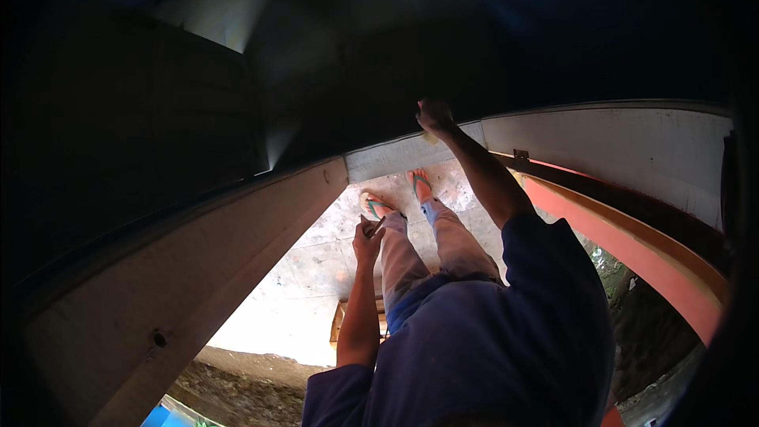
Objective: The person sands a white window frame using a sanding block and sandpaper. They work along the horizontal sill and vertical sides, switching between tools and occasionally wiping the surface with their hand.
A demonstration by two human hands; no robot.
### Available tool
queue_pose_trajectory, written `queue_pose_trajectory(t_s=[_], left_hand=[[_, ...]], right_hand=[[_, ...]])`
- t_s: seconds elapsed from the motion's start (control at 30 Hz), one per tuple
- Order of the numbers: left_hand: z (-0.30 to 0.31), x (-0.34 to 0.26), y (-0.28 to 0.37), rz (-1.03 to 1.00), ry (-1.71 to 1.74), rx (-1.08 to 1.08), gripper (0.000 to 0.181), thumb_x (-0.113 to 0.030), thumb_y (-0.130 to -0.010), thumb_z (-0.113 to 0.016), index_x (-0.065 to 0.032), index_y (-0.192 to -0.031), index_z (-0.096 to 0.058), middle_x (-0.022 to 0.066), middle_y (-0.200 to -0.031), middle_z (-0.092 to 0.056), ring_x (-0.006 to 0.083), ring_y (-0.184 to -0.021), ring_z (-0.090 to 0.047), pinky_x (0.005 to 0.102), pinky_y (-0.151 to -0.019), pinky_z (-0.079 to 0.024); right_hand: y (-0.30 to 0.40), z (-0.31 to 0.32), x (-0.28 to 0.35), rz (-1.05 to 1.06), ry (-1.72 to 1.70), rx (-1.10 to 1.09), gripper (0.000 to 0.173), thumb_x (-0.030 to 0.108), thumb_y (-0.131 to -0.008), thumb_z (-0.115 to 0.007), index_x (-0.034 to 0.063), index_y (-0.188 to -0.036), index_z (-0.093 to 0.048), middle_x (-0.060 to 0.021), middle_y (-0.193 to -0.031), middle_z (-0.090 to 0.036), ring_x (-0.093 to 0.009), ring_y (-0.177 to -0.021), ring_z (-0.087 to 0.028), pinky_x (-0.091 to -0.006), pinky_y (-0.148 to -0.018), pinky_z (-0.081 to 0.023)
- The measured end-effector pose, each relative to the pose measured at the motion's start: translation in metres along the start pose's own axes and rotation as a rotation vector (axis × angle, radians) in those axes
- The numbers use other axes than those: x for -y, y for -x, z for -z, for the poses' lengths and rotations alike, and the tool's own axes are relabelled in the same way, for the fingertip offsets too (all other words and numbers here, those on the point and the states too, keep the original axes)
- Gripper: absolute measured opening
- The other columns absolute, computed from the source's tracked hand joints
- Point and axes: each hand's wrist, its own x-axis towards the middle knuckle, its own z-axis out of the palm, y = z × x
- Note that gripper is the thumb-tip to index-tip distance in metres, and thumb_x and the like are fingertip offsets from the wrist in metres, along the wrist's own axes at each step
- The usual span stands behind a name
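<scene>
My left hand (367, 243) is raised in front of my left leg, its fingers closed around a small, thin object (378, 225) whose kind I cannot make out. Reaching forward over the white threshold board (388, 157) of a doorway, my right hand (436, 115) is in deep shade. Its fingers look curled, and a small pinkish spot shows at their tip. Just under that wrist, a pale yellowish patch (430, 138) shows against the board. Whether the right hand holds anything is hidden by the dark.
The pale left jamb (249, 249) has a dark hole (159, 339). On the right jamb (593, 133) sits a hinge (520, 155), beside a pink-orange panel (628, 237). My sandalled feet (421, 184) stand on a stained floor (320, 255). A wooden item (339, 323) is behind my left forearm.
</scene>
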Motion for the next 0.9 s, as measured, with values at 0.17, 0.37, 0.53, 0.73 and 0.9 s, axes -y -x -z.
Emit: queue_pose_trajectory(t_s=[0.17, 0.37, 0.53, 0.73, 0.9], left_hand=[[0.003, 0.024, 0.003, 0.054, -0.066, 0.011, 0.055, -0.02, -0.079, -0.093, 0.0011, -0.12, -0.064, 0.0146, -0.106, -0.078, 0.0229, -0.099, -0.076, 0.0345, -0.089, -0.059], [0.006, 0.055, 0.01, 0.08, -0.016, 0.015, 0.055, -0.023, -0.077, -0.092, -0.0005, -0.119, -0.065, 0.0152, -0.107, -0.078, 0.024, -0.099, -0.077, 0.0372, -0.089, -0.059], [0.01, 0.063, 0.009, 0.059, 0.006, 0.022, 0.048, -0.017, -0.083, -0.089, 0.0015, -0.12, -0.064, 0.0134, -0.108, -0.078, 0.0206, -0.099, -0.075, 0.0342, -0.09, -0.059], [0.014, 0.064, 0.005, 0.111, 0.012, 0.011, 0.05, -0.023, -0.081, -0.089, -0.0002, -0.119, -0.065, 0.0152, -0.107, -0.079, 0.0237, -0.098, -0.077, 0.0366, -0.089, -0.059], [0.02, 0.062, 0.005, 0.042, 0.02, 0.004, 0.052, -0.024, -0.081, -0.09, -0.0003, -0.12, -0.066, 0.0156, -0.108, -0.078, 0.0238, -0.099, -0.076, 0.0367, -0.09, -0.059]], right_hand=[[-0.007, 0.01, -0.05, 0.002, 0.15, -0.011, 0.021, 0.023, -0.096, -0.068, 0.0037, -0.09, -0.075, -0.0211, -0.092, -0.077, -0.037, -0.087, -0.078, -0.0461, -0.073, -0.063], [-0.009, 0.007, -0.066, -0.008, -0.443, 0.152, 0.022, 0.023, -0.089, -0.073, 0.001, -0.09, -0.074, -0.017, -0.08, -0.075, -0.033, -0.076, -0.077, -0.0434, -0.072, -0.062], [-0.012, 0.025, -0.1, -0.005, 0.334, -0.182, 0.019, 0.022, -0.086, -0.073, 0.0042, -0.09, -0.078, -0.019, -0.084, -0.076, -0.032, -0.08, -0.076, -0.044, -0.078, -0.062], [-0.01, 0.031, -0.106, -0.085, -0.173, -0.05, 0.013, 0.018, -0.085, -0.07, 0.0065, -0.086, -0.077, -0.018, -0.083, -0.076, -0.033, -0.082, -0.076, -0.0486, -0.081, -0.061], [0.0, 0.036, -0.106, -0.039, 0.168, -0.012, 0.02, 0.017, -0.083, -0.073, 0.0063, -0.099, -0.076, -0.0199, -0.1, -0.076, -0.037, -0.095, -0.075, -0.0488, -0.087, -0.06]])
